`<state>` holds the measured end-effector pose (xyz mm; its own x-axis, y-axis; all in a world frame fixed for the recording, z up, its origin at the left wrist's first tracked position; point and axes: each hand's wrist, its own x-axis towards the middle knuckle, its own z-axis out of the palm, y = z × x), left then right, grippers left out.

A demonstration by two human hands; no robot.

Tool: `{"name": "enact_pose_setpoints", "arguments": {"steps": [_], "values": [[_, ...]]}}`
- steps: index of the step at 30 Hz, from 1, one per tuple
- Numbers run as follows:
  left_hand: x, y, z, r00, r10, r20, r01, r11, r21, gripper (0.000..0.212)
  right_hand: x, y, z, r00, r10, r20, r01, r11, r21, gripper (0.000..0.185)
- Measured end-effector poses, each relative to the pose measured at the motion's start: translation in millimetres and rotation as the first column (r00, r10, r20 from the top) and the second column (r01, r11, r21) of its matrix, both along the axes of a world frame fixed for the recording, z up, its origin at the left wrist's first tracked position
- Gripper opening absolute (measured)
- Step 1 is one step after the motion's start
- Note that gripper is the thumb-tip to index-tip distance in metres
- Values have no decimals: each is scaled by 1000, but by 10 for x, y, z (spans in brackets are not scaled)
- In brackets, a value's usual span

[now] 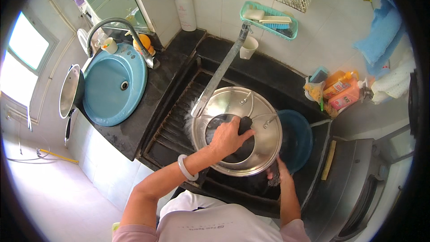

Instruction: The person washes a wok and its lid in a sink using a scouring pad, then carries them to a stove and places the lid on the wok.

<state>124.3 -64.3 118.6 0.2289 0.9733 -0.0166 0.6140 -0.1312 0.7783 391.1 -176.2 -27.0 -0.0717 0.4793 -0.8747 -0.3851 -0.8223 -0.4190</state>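
A round stainless steel pot lid (267,143) with a glass centre is tilted over the black sink. My left hand (228,137) lies at its middle, thumb and fingers around the black knob of the wire handle (246,122). At the lid's lower right rim is my right hand (280,171), partly hidden, with a dark scouring pad (274,178) in it. The metal faucet spout (218,74) reaches over the lid's upper left edge, and water sprays beside that edge. A blue plastic basin (297,141) stands right of the lid, partly covered by it.
Left is a blue washbasin (107,90) with a curved faucet (117,20); a pan (71,90) hangs beside it. Detergent bottles (344,95) stand at the right corner. A white cup (248,47) stands behind the spout, under a green soap tray (268,20).
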Motion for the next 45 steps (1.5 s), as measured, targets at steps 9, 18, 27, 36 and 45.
{"name": "enact_pose_setpoints", "arguments": {"steps": [9,18,27,36,45], "values": [[-397,277,-632,985,-87,-150,69,990,-121,33,32,159,-120,965,-235,-119,228,971,-65,54],[-873,700,-1345,939,-30,-342,-2,996,-92,42,131,84,-147,932,-347,-100,345,938,-39,53],[-884,874,-1042,954,55,-294,-79,994,-69,39,75,175,-83,938,-323,-128,327,945,7,54],[-902,701,-1198,948,318,-24,-288,821,-493,32,-77,265,-36,940,-313,-134,317,948,9,53],[-888,659,-1014,907,414,73,-327,804,-496,33,-198,504,-14,959,-236,-156,248,967,60,53]]}}
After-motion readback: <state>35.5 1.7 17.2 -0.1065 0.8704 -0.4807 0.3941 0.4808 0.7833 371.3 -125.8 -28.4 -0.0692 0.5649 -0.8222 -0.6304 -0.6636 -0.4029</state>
